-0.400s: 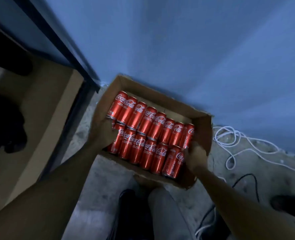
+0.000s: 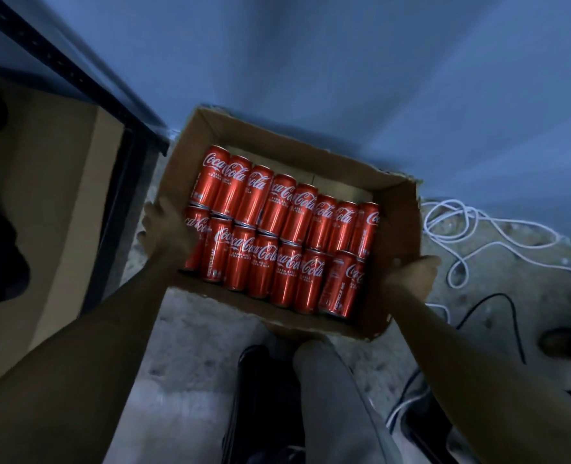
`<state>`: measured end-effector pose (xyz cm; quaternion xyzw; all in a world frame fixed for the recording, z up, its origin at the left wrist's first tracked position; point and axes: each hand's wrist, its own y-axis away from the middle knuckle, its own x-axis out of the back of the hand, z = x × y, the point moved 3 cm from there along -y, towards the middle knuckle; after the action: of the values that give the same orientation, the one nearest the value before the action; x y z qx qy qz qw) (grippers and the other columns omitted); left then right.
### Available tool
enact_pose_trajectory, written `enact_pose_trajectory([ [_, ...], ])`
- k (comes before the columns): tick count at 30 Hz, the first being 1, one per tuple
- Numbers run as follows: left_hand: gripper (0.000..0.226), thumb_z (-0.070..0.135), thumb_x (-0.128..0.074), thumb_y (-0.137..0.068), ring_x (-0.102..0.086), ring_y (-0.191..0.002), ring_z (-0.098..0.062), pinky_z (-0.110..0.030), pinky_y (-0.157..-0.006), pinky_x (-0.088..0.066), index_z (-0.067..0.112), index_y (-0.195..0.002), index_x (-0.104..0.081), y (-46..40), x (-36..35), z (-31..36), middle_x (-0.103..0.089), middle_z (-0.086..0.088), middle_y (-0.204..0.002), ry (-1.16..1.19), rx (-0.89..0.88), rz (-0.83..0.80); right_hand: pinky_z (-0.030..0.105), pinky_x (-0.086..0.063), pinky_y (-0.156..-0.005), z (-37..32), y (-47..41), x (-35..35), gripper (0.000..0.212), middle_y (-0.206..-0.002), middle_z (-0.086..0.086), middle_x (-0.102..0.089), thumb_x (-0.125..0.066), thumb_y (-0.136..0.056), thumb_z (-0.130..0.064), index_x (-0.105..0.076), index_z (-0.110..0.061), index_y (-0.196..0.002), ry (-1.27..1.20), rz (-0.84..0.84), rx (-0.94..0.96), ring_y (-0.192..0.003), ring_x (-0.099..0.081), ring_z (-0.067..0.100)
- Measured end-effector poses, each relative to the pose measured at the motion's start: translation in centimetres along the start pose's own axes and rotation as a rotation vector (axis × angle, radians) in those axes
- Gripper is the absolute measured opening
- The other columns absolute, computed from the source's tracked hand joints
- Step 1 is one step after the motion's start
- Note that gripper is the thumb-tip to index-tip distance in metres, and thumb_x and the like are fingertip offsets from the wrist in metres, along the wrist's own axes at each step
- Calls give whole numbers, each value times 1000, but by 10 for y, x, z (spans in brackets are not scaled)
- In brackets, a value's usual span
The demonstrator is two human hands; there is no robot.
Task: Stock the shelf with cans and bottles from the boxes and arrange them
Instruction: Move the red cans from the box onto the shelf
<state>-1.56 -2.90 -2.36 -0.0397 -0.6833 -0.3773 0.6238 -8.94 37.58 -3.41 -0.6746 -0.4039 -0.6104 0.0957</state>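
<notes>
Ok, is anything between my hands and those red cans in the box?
Nothing visible. The cardboard box is open-topped and the red cans lie exposed in two rows. The left hand grips the box's left wall beside them; the right hand holds the right wall.

The red cans [image 2: 279, 232] lying in two rows in the cardboard box [image 2: 398, 209] carry the white script "Coca-Cola" logo. Smaller white print under the logo on several reads roughly "RASA ASLI, KURANG GULA", and two cans show "RECYCLE ME" along the side.
</notes>
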Motion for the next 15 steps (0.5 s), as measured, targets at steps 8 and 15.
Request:
enact_pose_trajectory([
  [8, 68, 18, -67, -86, -50, -118, -44, -56, -95, -45, 9, -140, -26, -19, -2, -6, -42, -24, -136, 148, -29, 73, 49, -45, -93, 25, -23, -17, 34, -115, 30, -61, -62, -91, -19, -56, 1, -117, -21, -63, 25, -109, -58, 46],
  [15, 35, 4, -44, -100, -53, -118, -47, -51, -97, -43, -5, -133, -46, -41, 16, -4, -54, -33, -128, 130, 161, 68, 48, -49, -89, 24, -22, -26, 29, -106, 31, -67, -60, -91, -16, -67, 5, -110, -93, -74, 4, -102, -63, 46],
])
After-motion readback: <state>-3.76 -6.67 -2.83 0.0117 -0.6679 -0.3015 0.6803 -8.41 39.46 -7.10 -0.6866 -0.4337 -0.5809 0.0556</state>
